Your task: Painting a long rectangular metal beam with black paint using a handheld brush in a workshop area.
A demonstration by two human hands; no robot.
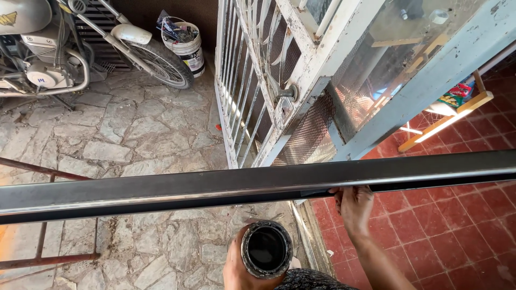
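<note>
Black and hollow, a short tube [266, 249] was held end-on toward the camera at the bottom edge of the view, gripped from below by the left hand [242, 266], whose fingers were closed round it; nothing could be seen inside its dark bore. Just beyond it, the right hand [355, 207] was raised to the underside of a long dark metal bar [226, 189], fingertips curled against its lower edge. The bar's long axis ran from the left edge to the right edge, rising slightly rightward, directly above and ahead of both hands, the right hand touching it and the left hand lying just below, apart from it. Farther off, a white barred gate [252, 91] was seen standing on the stone paving [123, 134]. Beyond it, a white bucket [188, 48] filled with mixed clutter was seen beside a motorcycle [64, 48].
</note>
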